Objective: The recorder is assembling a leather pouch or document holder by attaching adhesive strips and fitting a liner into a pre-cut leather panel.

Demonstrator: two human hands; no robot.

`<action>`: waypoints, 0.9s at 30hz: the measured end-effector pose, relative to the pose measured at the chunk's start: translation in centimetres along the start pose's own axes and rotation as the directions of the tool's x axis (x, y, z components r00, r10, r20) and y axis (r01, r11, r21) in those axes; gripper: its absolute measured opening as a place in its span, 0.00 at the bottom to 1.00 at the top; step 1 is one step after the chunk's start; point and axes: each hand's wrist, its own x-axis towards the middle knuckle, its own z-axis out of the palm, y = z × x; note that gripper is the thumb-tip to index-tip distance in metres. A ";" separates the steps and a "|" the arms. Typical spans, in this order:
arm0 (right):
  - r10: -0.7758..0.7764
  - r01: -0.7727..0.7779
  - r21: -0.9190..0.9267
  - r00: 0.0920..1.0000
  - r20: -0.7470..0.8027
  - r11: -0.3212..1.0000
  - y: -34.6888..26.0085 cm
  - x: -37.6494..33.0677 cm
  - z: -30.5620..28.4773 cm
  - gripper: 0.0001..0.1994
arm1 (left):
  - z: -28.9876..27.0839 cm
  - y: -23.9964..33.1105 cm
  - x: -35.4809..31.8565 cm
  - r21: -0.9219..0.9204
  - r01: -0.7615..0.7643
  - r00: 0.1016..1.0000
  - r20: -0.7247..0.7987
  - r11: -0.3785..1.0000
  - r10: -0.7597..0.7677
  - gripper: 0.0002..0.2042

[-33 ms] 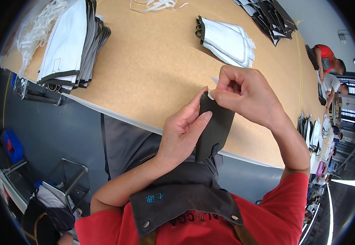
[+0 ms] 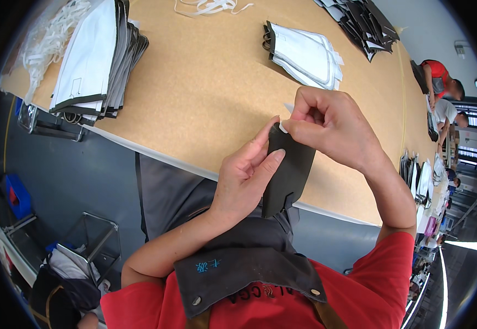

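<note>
Upright over the near table edge is a dark, flat fabric or leather-like panel (image 2: pixel 293 170), with a small tab near its lower end. My left hand (image 2: pixel 245 178) grips its left side, thumb on the face and fingers behind. At the panel's top, my right hand (image 2: pixel 332 127) is closed in a pinch, thumb and forefinger meeting at the upper corner. A small white spot shows at those fingertips; whether it is a nail or a bit of strip, I cannot tell. Just beyond the right hand lies a small stack of white-faced, black-edged panels (image 2: pixel 307 57) with metal rings.
A larger stack of similar panels (image 2: pixel 90 60) stands at the table's left, beside a clear bag of white strips (image 2: pixel 43 52). More white strips (image 2: pixel 214 6) lie at the far edge. Black pieces (image 2: pixel 362 27) are piled far right. Co-workers (image 2: pixel 439 74) work farther along the right side.
</note>
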 end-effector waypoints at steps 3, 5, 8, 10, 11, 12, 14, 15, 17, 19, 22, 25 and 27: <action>0.029 -0.029 -0.002 1.000 0.002 1.000 -0.3 0.1 -0.1 0.10 | 0.0 0.1 0.0 -0.006 0.015 1.000 -0.007 1.000 -0.015 0.26; 0.045 -0.045 -0.005 0.999 0.007 0.999 -0.4 0.2 0.0 0.11 | 0.0 0.1 -0.1 -0.007 0.019 1.000 -0.007 1.000 -0.019 0.26; 0.045 -0.045 -0.009 0.999 0.012 0.999 -0.5 0.3 0.1 0.11 | 0.0 0.0 -0.1 -0.013 0.008 1.000 -0.016 1.000 -0.008 0.26; 0.041 -0.041 -0.016 0.999 0.016 0.999 -0.5 0.3 0.2 0.11 | -0.1 -0.2 -0.1 0.002 0.002 1.000 -0.012 1.000 -0.002 0.26; 0.021 -0.021 -0.018 1.000 0.014 1.000 -0.3 0.2 0.2 0.10 | -0.2 -0.2 0.0 0.010 -0.002 1.000 -0.011 1.000 0.002 0.26; 0.003 -0.003 -0.021 1.000 0.010 1.000 -0.1 0.1 0.3 0.11 | -0.1 -0.2 0.0 0.002 0.000 1.000 -0.013 1.000 0.000 0.26; -0.009 0.009 -0.028 1.000 0.007 1.000 0.0 0.0 0.2 0.12 | 0.0 -0.1 0.1 -0.014 0.005 1.000 -0.018 1.000 -0.005 0.26; -0.004 0.004 -0.031 1.000 0.007 1.000 -0.1 -0.1 0.2 0.12 | 0.0 -0.1 0.1 -0.016 0.011 1.000 -0.017 1.000 -0.011 0.26; -0.001 0.001 -0.024 1.000 -0.001 1.000 -0.1 -0.1 0.2 0.12 | -0.1 -0.1 0.0 -0.023 0.023 1.000 -0.016 0.999 -0.023 0.26; -0.012 0.012 0.001 1.000 -0.017 1.000 0.0 0.0 0.4 0.12 | 0.0 -0.1 0.0 -0.019 0.014 1.000 -0.018 1.000 -0.015 0.26; 0.000 0.001 0.036 1.000 -0.012 0.999 0.3 0.0 0.7 0.12 | -0.2 -0.2 0.0 -0.027 0.023 1.000 -0.012 0.999 -0.024 0.27; 0.001 -0.001 -0.009 1.000 0.009 1.000 0.3 -0.3 0.4 0.12 | -0.1 -0.1 0.0 -0.045 0.025 1.000 -0.018 0.999 -0.026 0.26; 0.028 -0.026 0.112 0.999 -0.015 0.993 0.7 -0.7 0.0 0.10 | -0.3 -0.1 0.1 -0.044 0.025 0.999 -0.028 0.999 -0.026 0.26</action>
